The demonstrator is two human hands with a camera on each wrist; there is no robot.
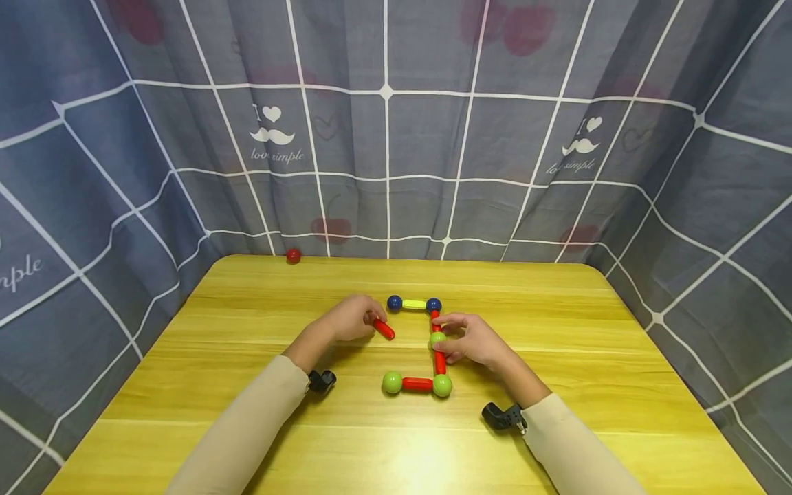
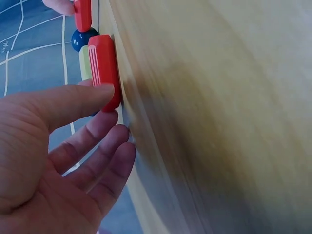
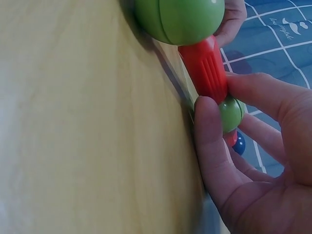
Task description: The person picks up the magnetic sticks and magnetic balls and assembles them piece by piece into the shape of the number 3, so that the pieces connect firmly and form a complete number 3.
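Observation:
My left hand (image 1: 354, 318) pinches one end of a loose red rod (image 1: 384, 328) between thumb and fingertips. In the left wrist view that red rod (image 2: 103, 68) lies along the tabletop, its far end free. To the right, my right hand (image 1: 473, 340) holds the middle green ball (image 1: 436, 339) of a joined frame of rods and balls. A red rod (image 1: 440, 363) runs from this ball to a corner green ball (image 1: 442, 385). Another red rod (image 1: 435, 316), partly behind the fingers, reaches a blue ball (image 1: 434, 304). The right wrist view shows the thumb beside the middle green ball (image 3: 231, 114).
The frame's far side has a yellow rod (image 1: 414, 304) ending in a second blue ball (image 1: 394, 303). Its near side has a red rod (image 1: 417, 384) and an end green ball (image 1: 392, 382). A red ball (image 1: 293, 256) sits at the table's back edge, by a grey curtain (image 1: 346, 137).

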